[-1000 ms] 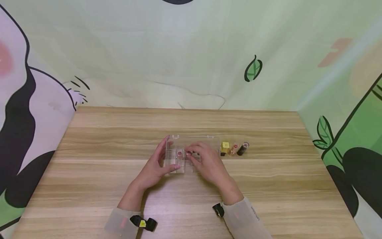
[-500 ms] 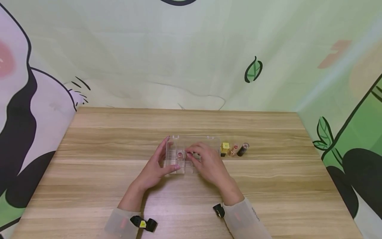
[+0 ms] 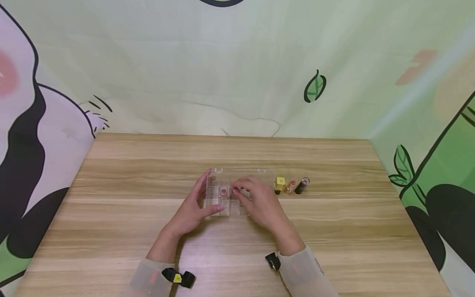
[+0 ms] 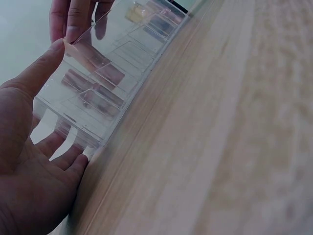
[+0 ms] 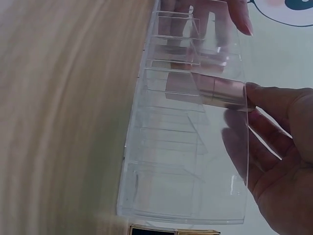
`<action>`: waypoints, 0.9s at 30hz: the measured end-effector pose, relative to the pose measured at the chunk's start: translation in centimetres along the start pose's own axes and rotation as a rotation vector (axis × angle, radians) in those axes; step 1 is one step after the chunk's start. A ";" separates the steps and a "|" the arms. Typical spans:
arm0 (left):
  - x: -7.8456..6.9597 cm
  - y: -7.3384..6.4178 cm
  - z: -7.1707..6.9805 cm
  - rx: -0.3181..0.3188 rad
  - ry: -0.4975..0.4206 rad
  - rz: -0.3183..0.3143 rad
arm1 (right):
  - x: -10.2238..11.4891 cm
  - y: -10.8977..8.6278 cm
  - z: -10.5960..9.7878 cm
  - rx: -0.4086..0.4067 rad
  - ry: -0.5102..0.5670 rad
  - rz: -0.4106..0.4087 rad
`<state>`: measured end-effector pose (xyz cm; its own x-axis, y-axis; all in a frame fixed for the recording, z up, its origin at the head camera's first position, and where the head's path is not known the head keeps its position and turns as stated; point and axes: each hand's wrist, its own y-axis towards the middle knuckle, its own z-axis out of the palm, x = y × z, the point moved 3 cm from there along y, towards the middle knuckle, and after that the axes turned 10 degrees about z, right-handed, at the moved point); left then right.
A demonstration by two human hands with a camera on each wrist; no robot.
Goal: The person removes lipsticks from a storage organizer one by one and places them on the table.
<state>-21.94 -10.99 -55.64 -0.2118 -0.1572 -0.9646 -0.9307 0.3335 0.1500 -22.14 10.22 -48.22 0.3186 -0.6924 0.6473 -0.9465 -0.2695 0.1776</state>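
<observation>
A clear plastic organizer (image 3: pixel 212 201) with small compartments stands on the wooden table. My left hand (image 3: pixel 193 211) grips its left end, thumb along the near side and fingers behind the end wall. My right hand (image 3: pixel 262 205) reaches over the organizer from the right. Between thumb and fingertips it pinches the top of a pinkish metallic lipstick (image 5: pixel 208 91), whose lower part is down in a compartment. Another lipstick (image 3: pixel 223 193), with a reddish top, stands in the compartment to its left. The right hand covers much of the organizer's right half in the head view.
Close to the organizer's right end stand a yellow-and-black lipstick (image 3: pixel 279 185), a rose-gold one (image 3: pixel 290 187) and a black one (image 3: pixel 302 185). Behind the table (image 3: pixel 237 152) hangs a pale green cartoon-printed cloth (image 3: pixel 185 70).
The right hand's fingertips shift very slightly to the right over the lipstick. The left hand and organizer stay in place.
</observation>
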 end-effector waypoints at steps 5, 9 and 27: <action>-0.1 -0.1 0.0 -0.003 -0.007 -0.002 | 0.2 -0.1 -0.4 0.000 0.024 -0.001; -0.1 -0.1 0.0 -0.005 -0.010 0.010 | 0.5 -0.1 -0.7 -0.008 0.028 -0.013; -0.3 -0.1 0.1 -0.003 -0.016 0.015 | 1.2 -0.6 -2.8 -0.071 0.041 -0.052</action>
<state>-21.79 -10.92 -55.39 -0.2212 -0.1369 -0.9656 -0.9284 0.3325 0.1656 -21.32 11.44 -45.53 0.3662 -0.6504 0.6655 -0.9305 -0.2551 0.2628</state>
